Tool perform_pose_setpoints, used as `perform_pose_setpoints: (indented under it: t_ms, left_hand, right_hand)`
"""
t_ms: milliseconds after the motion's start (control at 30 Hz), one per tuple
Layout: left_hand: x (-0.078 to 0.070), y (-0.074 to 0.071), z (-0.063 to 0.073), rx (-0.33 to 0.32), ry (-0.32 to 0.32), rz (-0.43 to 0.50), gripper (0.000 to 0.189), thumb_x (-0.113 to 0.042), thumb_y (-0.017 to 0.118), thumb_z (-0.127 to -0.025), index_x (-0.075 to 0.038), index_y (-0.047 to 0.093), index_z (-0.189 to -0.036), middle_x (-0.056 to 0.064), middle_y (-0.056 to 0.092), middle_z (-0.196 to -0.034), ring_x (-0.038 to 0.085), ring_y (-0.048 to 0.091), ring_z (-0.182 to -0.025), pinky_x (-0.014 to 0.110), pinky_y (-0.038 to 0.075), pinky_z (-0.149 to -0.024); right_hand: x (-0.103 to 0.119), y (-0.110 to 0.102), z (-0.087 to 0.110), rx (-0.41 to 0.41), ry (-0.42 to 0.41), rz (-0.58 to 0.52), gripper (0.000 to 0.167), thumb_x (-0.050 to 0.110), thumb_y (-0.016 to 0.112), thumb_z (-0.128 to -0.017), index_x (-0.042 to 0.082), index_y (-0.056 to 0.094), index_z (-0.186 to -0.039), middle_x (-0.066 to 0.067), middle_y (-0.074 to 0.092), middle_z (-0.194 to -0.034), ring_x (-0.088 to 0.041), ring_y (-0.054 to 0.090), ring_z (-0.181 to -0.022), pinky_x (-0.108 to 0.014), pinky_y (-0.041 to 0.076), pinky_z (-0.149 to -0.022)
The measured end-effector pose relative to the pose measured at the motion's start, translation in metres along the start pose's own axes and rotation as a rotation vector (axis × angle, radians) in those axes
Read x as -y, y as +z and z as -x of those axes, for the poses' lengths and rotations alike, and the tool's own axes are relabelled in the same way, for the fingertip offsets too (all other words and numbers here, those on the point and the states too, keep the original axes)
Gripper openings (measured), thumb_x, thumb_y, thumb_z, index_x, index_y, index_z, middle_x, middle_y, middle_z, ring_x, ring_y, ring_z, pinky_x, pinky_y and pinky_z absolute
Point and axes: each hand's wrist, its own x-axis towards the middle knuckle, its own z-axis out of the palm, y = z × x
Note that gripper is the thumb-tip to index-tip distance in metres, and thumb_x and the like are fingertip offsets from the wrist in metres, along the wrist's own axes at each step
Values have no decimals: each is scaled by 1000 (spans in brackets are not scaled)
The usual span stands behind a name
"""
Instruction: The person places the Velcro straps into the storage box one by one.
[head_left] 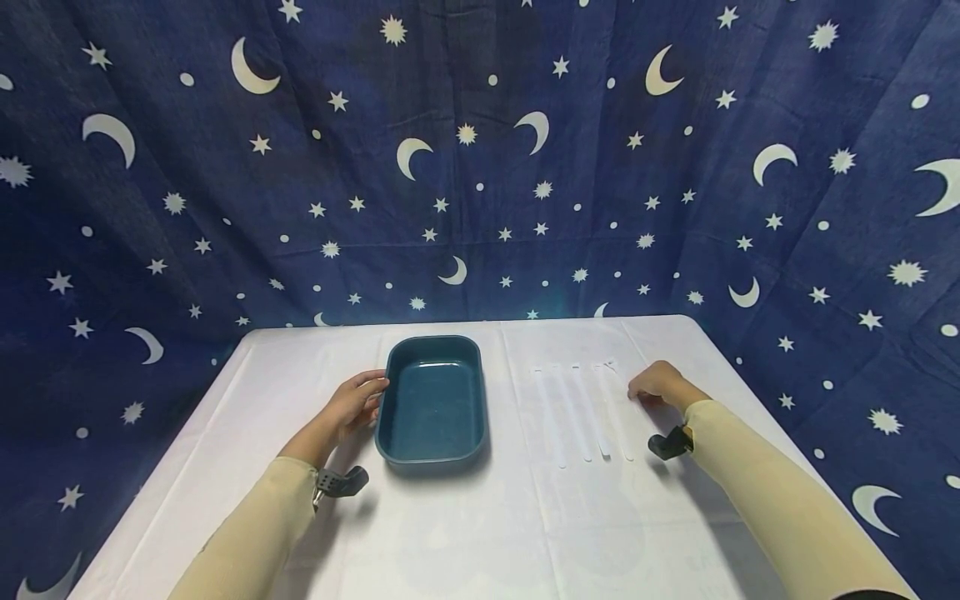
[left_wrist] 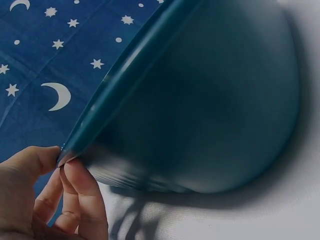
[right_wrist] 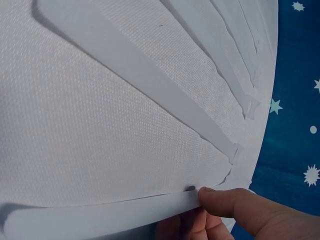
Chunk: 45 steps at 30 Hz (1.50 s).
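Observation:
My left hand (head_left: 358, 402) pinches the left rim of a dark teal rectangular basin (head_left: 431, 461) on the white-covered table. In the left wrist view the thumb and fingers (left_wrist: 85, 185) meet on that rim, and the basin's outer wall (left_wrist: 215, 100) fills much of the picture. At the right, my right hand (head_left: 663, 385) is beside a row of flat white strips (head_left: 594, 412). The right wrist view shows its thumb (right_wrist: 225, 200) and fingers pinching one end of a long white strip (right_wrist: 110, 217). Another strip (right_wrist: 135, 70) lies close by, with a notched far end.
The basin stands left of the strips and holds nothing visible. White cloth (head_left: 465, 533) covers the table, so the white strips stand out only faintly. A dark blue curtain (head_left: 480, 208) with moons and stars hangs behind and at the sides.

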Motion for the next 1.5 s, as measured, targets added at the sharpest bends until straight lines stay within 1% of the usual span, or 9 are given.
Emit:
perform_pose_setpoints:
  t_ms: [300, 533, 633, 833, 1067, 1133, 1300, 1400, 1500]
  left_hand:
    - [1, 0, 1, 3, 0, 6, 53, -29, 58, -98, -9, 43, -145, 13, 57, -132, 2, 63, -81, 16, 52, -65]
    - [3, 1, -1, -5, -8, -11, 54, -31, 57, -99, -9, 42, -145, 18, 48, -144, 5, 63, -92, 17, 54, -71]
    - [3, 1, -2, -6, -10, -14, 53, -32, 56, -99, -10, 43, -145, 17, 48, -144, 6, 63, -94, 17, 53, -72]
    - [3, 1, -1, 4, -12, 11, 52, -30, 56, -99, -9, 43, -144, 14, 54, -136, 4, 63, -86, 18, 52, -67]
    - [2, 1, -1, 9, -11, 30, 52, -30, 57, -98, -9, 43, -144, 8, 60, -125, 3, 63, -84, 18, 52, -66]
    - [2, 1, -1, 13, -10, 30, 52, -30, 56, -98, -8, 43, -144, 9, 58, -127, 3, 63, -85, 18, 51, -66]
    - [2, 0, -3, 20, -9, 15, 53, -31, 55, -99, -9, 41, -146, 16, 49, -143, 5, 63, -91, 17, 51, -68]
    - [2, 0, -3, 17, -13, 5, 54, -32, 55, -99, -10, 41, -146, 17, 46, -147, 7, 63, -96, 18, 52, -69]
    - [2, 0, -3, 20, -13, 4, 55, -32, 55, -99, -9, 40, -147, 18, 45, -147, 9, 62, -99, 18, 51, -70]
  right_hand:
    - [-1, 0, -1, 35, 9, -34, 33, 12, 68, -78, -10, 60, -101, -8, 55, -73, -15, 55, -61, -22, 49, -55]
    - [-5, -2, -6, 71, 13, -72, 25, 12, 66, -79, -7, 63, -96, -6, 55, -69, -14, 54, -59, -21, 49, -55]
    - [-7, -2, -7, 81, 21, -97, 23, 11, 66, -79, -6, 62, -94, -5, 55, -68, -13, 55, -58, -21, 50, -56]
    - [-8, -4, -6, 112, 25, -133, 18, 10, 63, -81, -5, 61, -92, -4, 55, -67, -13, 55, -57, -21, 52, -57]
    - [-5, -9, -2, 135, 38, -162, 17, 11, 62, -83, -4, 62, -90, -3, 55, -65, -12, 55, -57, -20, 52, -57]
    - [-4, -10, 1, 154, 27, -192, 13, 10, 61, -83, -3, 61, -86, -2, 55, -64, -11, 55, -56, -20, 52, -57]
    - [-4, -16, 8, 212, -15, -290, 7, 5, 59, -82, 1, 57, -76, 0, 54, -60, -9, 56, -54, -20, 53, -57]
    - [-4, -19, 10, 234, -16, -331, 7, 3, 60, -81, 2, 56, -75, 1, 54, -59, -8, 56, -53, -20, 54, -58]
    - [-4, -22, 11, 251, -8, -349, 5, 3, 60, -81, 1, 56, -78, 1, 55, -59, -8, 57, -54, -20, 55, -59]
